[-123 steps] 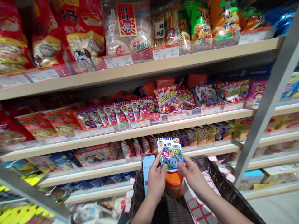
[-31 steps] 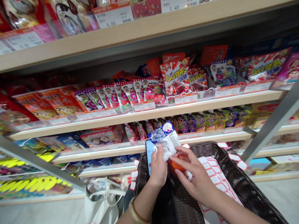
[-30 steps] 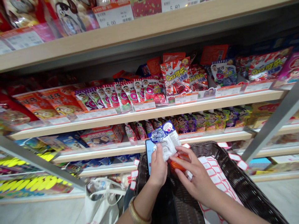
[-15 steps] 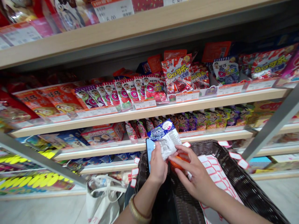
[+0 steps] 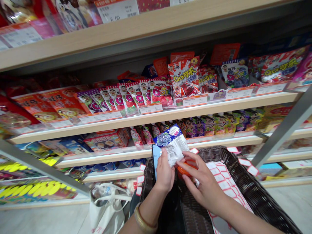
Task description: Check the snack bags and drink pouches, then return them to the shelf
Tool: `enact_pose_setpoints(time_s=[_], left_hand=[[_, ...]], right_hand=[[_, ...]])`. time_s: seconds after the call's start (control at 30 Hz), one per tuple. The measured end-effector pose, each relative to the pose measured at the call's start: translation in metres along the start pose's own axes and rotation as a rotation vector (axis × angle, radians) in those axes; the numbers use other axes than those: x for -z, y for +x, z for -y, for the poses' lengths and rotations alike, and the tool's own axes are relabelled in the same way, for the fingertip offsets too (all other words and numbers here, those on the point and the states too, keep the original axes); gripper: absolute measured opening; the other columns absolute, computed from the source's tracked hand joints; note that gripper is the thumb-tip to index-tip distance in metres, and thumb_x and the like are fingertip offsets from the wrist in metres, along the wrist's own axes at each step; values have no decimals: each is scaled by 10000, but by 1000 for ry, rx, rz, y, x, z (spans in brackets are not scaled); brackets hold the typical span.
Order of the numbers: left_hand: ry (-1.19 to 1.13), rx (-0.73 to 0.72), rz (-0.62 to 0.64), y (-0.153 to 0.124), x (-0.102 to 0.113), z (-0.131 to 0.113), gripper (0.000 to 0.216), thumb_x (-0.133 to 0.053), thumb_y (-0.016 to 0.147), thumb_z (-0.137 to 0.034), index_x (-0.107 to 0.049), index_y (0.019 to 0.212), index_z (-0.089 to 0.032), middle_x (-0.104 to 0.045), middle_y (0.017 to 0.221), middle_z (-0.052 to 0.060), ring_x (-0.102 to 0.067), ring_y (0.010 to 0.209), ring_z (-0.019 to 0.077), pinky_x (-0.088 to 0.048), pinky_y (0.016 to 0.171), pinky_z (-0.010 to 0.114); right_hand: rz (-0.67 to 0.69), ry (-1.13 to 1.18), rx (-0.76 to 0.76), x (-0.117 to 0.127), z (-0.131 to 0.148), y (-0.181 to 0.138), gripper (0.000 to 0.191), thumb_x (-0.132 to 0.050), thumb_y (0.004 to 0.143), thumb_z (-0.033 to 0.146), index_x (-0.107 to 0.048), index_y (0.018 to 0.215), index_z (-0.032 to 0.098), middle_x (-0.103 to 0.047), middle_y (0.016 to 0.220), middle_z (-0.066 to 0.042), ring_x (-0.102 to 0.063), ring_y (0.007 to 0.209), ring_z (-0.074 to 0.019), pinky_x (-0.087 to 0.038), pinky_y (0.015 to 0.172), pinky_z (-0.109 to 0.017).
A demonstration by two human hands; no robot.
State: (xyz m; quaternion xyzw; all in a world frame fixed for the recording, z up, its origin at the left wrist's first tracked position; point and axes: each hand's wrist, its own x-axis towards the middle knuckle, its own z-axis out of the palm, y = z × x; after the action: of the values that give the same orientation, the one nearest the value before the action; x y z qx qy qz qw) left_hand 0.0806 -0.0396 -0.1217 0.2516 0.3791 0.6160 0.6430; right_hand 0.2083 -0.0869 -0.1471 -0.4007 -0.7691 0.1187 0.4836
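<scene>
My left hand (image 5: 164,173) is closed on a small blue-and-white candy bag (image 5: 173,145), thumb on its printed face. A phone (image 5: 156,159) with a lit screen shows behind that hand, partly covered by hand and bag. My right hand (image 5: 203,180) curls round a smooth orange object (image 5: 186,169), mostly hidden by the fingers, so its kind is unclear. The right fingertips meet the bag's lower right corner. Below the hands lies a dark wicker basket (image 5: 262,198) holding sheets of white red-edged labels (image 5: 225,185).
Shelves ahead carry red QQ candy bags (image 5: 184,78), strawberry candy bags (image 5: 161,92) and drink pouches (image 5: 209,125). Single labels (image 5: 252,170) stick to the basket rim. A white cloth bag (image 5: 107,208) stands on the floor at left. Grey slanted posts (image 5: 280,130) flank the shelves.
The view has shifted very slightly. Both hands keep nearly the same pose around the candy bag and the orange object.
</scene>
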Motion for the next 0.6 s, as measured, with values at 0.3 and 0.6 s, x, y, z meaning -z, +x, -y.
enact_pose_setpoints(time_s=[0.3,0.6], left_hand=[[5,8,-1,0,0,-1,474,-638,801,-570,-688,989,-137,-763,1038,143,-691,1081,300,-542,959,424],[15,19,50,0,-2,-3,462,-599,819,-581,-704,964,-154,-760,1056,153,-712,1031,309,-558,925,434]], right_hand=[[-19,-4,0,0,0,0,515,-523,880,81,-565,1341,307,-505,1400,-118,-550,1216,-268,-512,992,-494],[-12,-23,15,0,0,0,504,-510,896,89,-545,1359,285,-484,1406,-132,-547,1214,-257,-514,996,-482]])
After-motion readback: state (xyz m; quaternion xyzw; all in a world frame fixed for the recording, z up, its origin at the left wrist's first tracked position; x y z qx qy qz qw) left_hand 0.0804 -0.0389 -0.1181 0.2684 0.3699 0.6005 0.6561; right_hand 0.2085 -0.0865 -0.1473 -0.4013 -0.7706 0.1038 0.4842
